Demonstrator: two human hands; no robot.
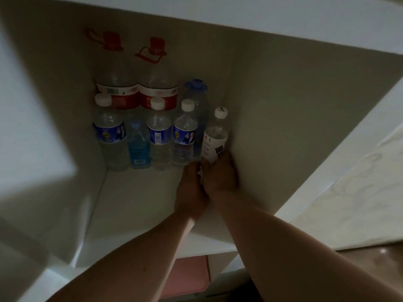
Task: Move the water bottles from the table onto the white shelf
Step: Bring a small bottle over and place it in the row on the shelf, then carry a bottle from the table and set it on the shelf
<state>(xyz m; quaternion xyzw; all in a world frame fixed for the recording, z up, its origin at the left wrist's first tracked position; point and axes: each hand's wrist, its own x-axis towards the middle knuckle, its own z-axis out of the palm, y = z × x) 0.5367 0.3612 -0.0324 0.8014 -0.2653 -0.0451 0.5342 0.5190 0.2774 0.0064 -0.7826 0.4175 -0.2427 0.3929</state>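
Observation:
Inside a dim compartment of the white shelf (pixel 135 205) stand several water bottles in rows. At the right end of the front row is a white-labelled bottle (pixel 214 138) with a white cap, upright against the right wall. My right hand (pixel 221 175) wraps its base, and my left hand (pixel 192 190) presses against the same base from the left. Beside it stand blue-labelled bottles (pixel 184 136), (pixel 159 131), (pixel 110 134) and a bottle of blue liquid (pixel 138 144). Behind them are two large red-labelled bottles (pixel 117 88), (pixel 158 92) with red caps and a blue-capped bottle (pixel 196 90).
The compartment's right wall (pixel 283 131) runs close to my right hand. A pink bin (pixel 187 277) sits in the lower compartment. Pale patterned fabric (pixel 353 203) lies to the right of the shelf, with brown floor (pixel 381 256) below it.

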